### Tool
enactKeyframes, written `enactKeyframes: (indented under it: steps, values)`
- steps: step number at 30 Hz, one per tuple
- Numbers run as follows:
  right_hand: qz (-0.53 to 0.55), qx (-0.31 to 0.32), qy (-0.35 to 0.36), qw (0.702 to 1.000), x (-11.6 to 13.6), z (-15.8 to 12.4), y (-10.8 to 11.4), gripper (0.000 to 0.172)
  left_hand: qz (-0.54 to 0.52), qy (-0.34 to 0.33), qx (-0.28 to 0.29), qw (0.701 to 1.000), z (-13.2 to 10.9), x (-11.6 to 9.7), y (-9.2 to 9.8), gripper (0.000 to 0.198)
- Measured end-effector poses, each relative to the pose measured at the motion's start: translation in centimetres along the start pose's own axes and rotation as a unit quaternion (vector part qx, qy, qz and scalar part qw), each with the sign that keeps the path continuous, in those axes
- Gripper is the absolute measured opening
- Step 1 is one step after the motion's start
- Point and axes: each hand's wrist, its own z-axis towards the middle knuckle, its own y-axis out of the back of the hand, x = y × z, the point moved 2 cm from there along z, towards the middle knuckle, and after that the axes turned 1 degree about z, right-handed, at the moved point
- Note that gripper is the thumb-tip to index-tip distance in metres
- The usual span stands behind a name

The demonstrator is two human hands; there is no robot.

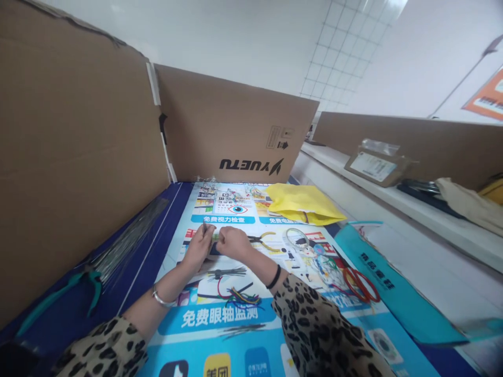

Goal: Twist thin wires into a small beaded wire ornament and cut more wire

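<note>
My left hand (pixel 199 245) is closed, thumb up, with a small dark tip showing at its fingers; what it grips is too small to name. Right beside it, my right hand (pixel 232 243) is curled into a fist, and anything inside it is hidden. Yellow-handled pliers (pixel 269 242) lie just past my right wrist, partly covered by it. Below the hands rest a short bundle of dark thin wires (pixel 227 272), a tangle of coloured wires (pixel 243 298) and some loose dark strands (pixel 242 330).
Teal-handled pliers (pixel 58 301) and long thin wires (pixel 128 241) lie at left. A yellow pouch (pixel 302 203), a roll of clear tape (pixel 297 238) and red wire coils (pixel 361 285) are at right. Cardboard walls (pixel 236 125) stand behind and left.
</note>
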Motion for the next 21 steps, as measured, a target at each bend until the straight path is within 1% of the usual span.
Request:
enactKeyframes:
  steps: [4, 6, 8, 10, 11, 13, 16, 18, 19, 21]
  values:
    - [0.048, -0.068, 0.008, 0.997, 0.7, -1.3, -0.3, 0.013, 0.032, -0.014, 0.063, 0.997, -0.8, -1.1, -0.9, 0.031]
    - [0.068, -0.092, 0.015, 0.993, 0.6, -1.4, -0.5, 0.013, 0.047, -0.021, 0.075, 0.996, -1.1, -1.3, -1.1, 0.030]
    - [0.088, -0.107, 0.025, 0.990, 0.2, -1.3, -0.7, 0.010, 0.070, -0.034, 0.058, 0.995, -1.1, -1.4, -1.1, 0.030]
    - [0.109, -0.116, 0.036, 0.987, -0.3, -1.2, -0.9, 0.007, 0.087, -0.048, 0.024, 0.995, -0.9, -1.2, -0.9, 0.031]
    - [0.121, -0.121, 0.040, 0.984, -0.6, -1.2, -1.1, 0.007, 0.090, -0.049, 0.012, 0.995, -0.9, -1.1, -0.8, 0.031]
    - [0.148, -0.135, 0.039, 0.979, -1.2, -1.2, -1.4, 0.008, 0.083, -0.030, 0.012, 0.996, -0.7, -0.8, -0.8, 0.030]
    - [0.189, -0.161, 0.022, 0.969, -2.0, -1.4, -2.0, 0.013, 0.055, 0.017, 0.052, 0.997, -0.6, -0.2, -0.9, 0.026]
    - [0.217, -0.201, 0.027, 0.955, -2.3, -1.6, -2.1, 0.019, 0.048, 0.031, 0.071, 0.996, -0.6, 0.1, -1.0, 0.023]
    - [0.226, -0.231, 0.040, 0.946, -2.4, -1.7, -2.1, 0.023, 0.048, 0.032, 0.076, 0.995, -0.6, 0.2, -1.0, 0.022]
    - [0.216, -0.293, 0.088, 0.927, -2.2, -1.8, -1.9, 0.036, 0.052, 0.032, 0.080, 0.995, -0.6, 0.4, -1.1, 0.020]
